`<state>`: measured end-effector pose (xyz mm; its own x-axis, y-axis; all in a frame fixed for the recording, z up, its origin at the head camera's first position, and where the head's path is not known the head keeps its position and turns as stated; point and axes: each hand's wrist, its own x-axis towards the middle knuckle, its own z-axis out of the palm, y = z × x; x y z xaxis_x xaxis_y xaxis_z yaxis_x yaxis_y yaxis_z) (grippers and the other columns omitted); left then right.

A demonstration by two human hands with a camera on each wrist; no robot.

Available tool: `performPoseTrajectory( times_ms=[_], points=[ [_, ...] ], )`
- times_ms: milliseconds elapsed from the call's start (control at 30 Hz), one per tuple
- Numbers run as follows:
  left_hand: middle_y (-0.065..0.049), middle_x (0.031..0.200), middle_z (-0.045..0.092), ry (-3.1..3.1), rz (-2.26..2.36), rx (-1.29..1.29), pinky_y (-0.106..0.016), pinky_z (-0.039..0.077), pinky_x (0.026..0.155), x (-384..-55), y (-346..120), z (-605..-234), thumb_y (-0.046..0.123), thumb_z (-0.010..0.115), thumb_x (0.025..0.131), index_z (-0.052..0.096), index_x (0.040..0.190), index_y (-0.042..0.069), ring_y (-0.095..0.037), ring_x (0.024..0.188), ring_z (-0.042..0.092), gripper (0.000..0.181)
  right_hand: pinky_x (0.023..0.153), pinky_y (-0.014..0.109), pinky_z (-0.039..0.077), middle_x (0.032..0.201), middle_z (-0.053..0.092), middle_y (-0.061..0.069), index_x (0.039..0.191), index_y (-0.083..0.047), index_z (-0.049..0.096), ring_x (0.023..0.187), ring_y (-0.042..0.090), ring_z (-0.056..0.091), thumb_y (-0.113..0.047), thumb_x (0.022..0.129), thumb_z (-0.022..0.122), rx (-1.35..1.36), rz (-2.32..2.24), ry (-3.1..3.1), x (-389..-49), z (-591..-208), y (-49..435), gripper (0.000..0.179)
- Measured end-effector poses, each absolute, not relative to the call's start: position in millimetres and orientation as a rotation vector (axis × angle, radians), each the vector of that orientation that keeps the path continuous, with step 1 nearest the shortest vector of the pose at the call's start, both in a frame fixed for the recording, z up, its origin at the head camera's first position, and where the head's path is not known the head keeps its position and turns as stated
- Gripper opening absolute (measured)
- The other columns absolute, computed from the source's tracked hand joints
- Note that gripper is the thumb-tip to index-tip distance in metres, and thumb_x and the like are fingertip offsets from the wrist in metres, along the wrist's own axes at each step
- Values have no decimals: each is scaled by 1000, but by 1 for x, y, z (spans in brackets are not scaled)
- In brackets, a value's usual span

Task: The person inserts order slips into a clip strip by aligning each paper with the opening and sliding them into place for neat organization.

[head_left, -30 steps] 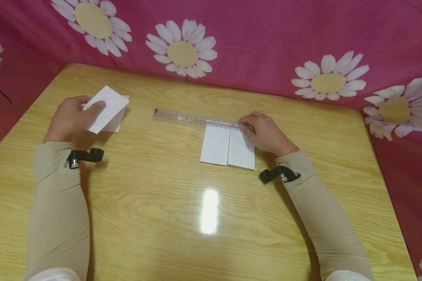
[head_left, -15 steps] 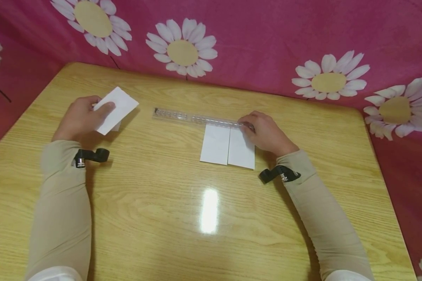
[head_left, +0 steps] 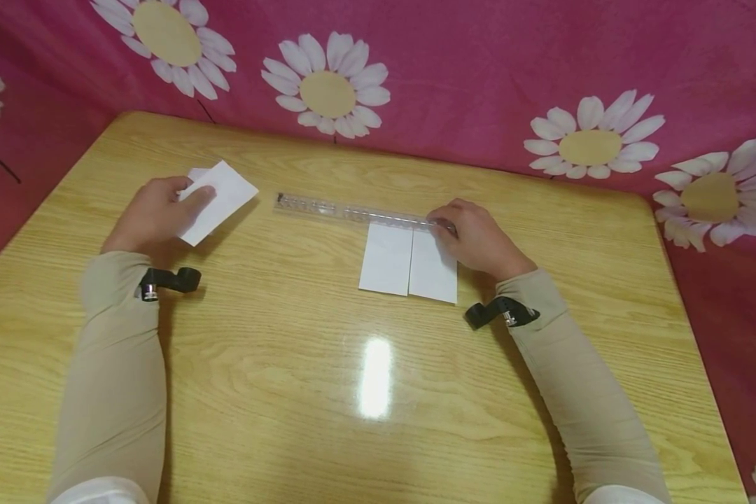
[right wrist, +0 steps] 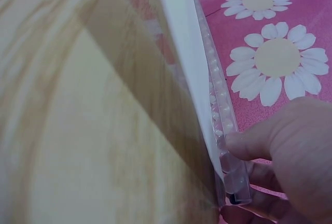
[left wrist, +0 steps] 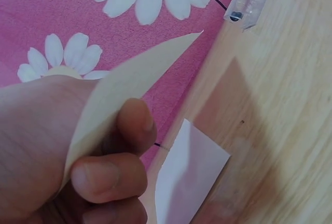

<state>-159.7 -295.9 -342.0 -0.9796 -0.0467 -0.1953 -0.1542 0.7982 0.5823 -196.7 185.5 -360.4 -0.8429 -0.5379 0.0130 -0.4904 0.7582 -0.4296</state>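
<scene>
My left hand [head_left: 154,213] pinches a white paper card [head_left: 227,199] between thumb and fingers, raised over the left part of the table. In the left wrist view this card [left wrist: 124,84] curves slightly, and another white card [left wrist: 189,177] lies on the wood under it. My right hand [head_left: 479,238] grips the right end of a long clear plastic strip [head_left: 315,205]. Side by side along the strip's near edge are two white cards, a left one [head_left: 384,260] and a right one [head_left: 433,269]. In the right wrist view, a card [right wrist: 187,47] stands against the strip and casts a shadow.
Both hands work over a wooden table [head_left: 277,392] with a bright light reflection near its middle. A pink cloth [head_left: 453,77] with large daisies hangs behind the table and at its sides. Each wrist carries a small black camera mount, such as the left one [head_left: 176,280].
My left hand has moved to the right with its card, which now covers most of the card lying below. The right hand and the strip have stayed in place.
</scene>
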Motion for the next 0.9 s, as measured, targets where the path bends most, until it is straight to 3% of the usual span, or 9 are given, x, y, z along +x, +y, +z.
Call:
performPoseTrajectory(
  times_ms=[167,567,700,900],
  points=[
    [-29,134,56,2757,932,-196,-59,41,102,-161,-294,-343,71,39,99,48,149,-1,-42,118,50,88,104,51,49,116,68,20,132,-1,66,108,34,63,-14,105,54,-829,-644,2841,-197,-360,185,32],
    [-34,154,44,2711,877,-184,-67,30,119,-164,-288,-345,70,35,101,33,158,-3,-51,141,41,93,103,50,50,117,68,19,132,-1,66,108,34,63,-14,104,55,-834,-648,2845,-197,-361,186,33],
    [-34,155,43,2709,876,-189,-68,29,119,-165,-285,-345,69,34,101,32,159,-2,-50,141,41,92,103,50,49,117,68,20,132,0,66,108,34,63,-14,104,55,-841,-649,2843,-198,-362,186,33],
    [-31,138,56,2758,875,-127,-64,37,112,-166,-282,-347,66,35,103,46,150,-3,-45,124,50,84,104,49,49,117,68,19,131,-1,67,108,33,63,-16,104,56,-815,-649,2846,-197,-361,185,33]
  ],
)
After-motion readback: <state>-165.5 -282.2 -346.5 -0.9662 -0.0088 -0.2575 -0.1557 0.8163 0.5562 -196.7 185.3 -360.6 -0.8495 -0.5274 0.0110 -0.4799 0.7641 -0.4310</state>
